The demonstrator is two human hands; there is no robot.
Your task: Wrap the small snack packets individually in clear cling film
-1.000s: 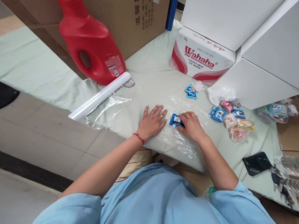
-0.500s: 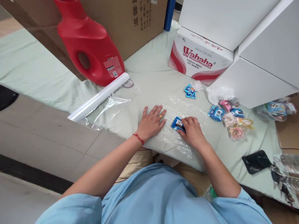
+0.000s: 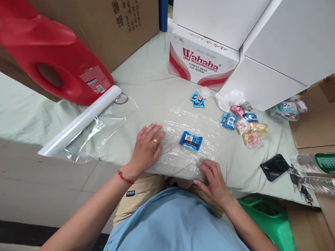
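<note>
A blue packet [image 3: 191, 140] with a barcode label lies on a sheet of clear plastic film [image 3: 175, 154] spread over the pale green cloth. Beside the film's left edge rests my left hand [image 3: 148, 145], fingers apart and nothing held. My right hand [image 3: 212, 179] is at the film's near edge, below and right of the packet, its thumb and fingers apart and not touching the packet. A roll of clear film [image 3: 81, 121] lies at the left, with a loose end trailing from it.
Behind the roll stands a red jug [image 3: 68, 44]. A Wahaha carton [image 3: 202, 62] and white boxes stand behind. Small wrapped packets [image 3: 251, 126] lie to the right, near a black pouch [image 3: 275, 167], keys [image 3: 301, 185] and plastic bottles [image 3: 319, 164].
My right hand has let go of the blue packet and drawn back toward the table's near edge. The packet now lies alone on the film. The camera view has shifted.
</note>
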